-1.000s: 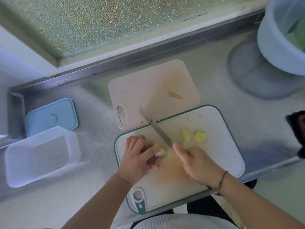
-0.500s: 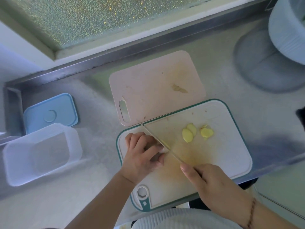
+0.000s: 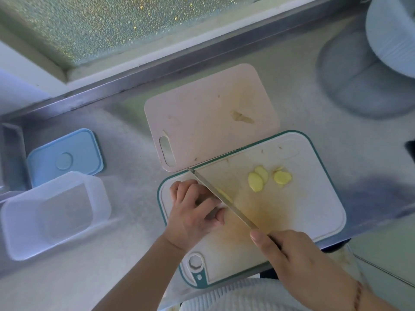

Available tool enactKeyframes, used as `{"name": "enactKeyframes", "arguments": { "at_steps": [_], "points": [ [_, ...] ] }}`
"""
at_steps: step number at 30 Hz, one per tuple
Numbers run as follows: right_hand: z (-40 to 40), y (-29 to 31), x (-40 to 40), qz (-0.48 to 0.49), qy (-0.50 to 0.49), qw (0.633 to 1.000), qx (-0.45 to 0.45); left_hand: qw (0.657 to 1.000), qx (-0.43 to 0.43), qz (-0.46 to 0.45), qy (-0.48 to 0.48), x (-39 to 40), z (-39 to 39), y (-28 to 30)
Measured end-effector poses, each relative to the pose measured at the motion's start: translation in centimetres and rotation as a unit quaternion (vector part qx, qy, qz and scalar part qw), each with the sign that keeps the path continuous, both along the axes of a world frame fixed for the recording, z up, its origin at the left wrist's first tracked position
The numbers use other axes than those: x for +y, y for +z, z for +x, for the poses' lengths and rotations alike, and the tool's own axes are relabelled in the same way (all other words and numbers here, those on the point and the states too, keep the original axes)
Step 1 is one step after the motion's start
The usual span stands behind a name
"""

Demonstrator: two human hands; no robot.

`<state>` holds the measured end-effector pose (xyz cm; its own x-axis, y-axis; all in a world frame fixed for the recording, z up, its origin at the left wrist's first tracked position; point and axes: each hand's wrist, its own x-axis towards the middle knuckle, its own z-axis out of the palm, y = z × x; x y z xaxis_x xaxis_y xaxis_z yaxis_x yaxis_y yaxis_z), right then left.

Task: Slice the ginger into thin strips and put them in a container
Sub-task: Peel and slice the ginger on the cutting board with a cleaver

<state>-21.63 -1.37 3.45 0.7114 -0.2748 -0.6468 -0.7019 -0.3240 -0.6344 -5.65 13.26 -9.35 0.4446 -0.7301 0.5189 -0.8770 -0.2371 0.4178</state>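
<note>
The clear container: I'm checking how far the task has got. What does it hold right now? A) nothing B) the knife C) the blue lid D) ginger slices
A. The clear container stands empty on the counter left of the boards, the blue lid lies behind it, and the cut ginger slices lie on the green-rimmed cutting board.

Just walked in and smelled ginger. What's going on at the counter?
A person is slicing ginger on the teal-rimmed cutting board. The left hand steadies the ginger piece; the right hand holds the knife against it. A few ginger slices lie cut. The clear container holds none yet.
</note>
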Motion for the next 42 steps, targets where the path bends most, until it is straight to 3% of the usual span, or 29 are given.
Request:
{"name": "enactKeyframes", "arguments": {
  "at_steps": [18,24,30,37,42],
  "points": [
    [3.5,-1.0,-0.3,0.018,0.035,0.999,0.022,1.000,-0.015,0.003,0.005,-0.2,0.2,-0.3],
    [0.8,-1.0,-0.5,0.021,0.038,0.998,0.044,1.000,-0.009,0.002,-0.004,-0.2,0.2,-0.2],
    [4.7,-3.4,-0.3,0.025,0.055,0.998,0.010,1.000,-0.011,-0.001,0.006,-0.2,0.1,-0.2],
    [3.2,-3.3,-2.6,0.012,-0.025,1.000,0.004,1.000,-0.007,0.002,-0.002,-0.2,0.2,0.2],
    [2.1,-1.4,-1.1,0.006,-0.008,1.000,-0.010,1.000,-0.004,0.000,0.002,-0.1,0.0,0.0]
  ]
}}
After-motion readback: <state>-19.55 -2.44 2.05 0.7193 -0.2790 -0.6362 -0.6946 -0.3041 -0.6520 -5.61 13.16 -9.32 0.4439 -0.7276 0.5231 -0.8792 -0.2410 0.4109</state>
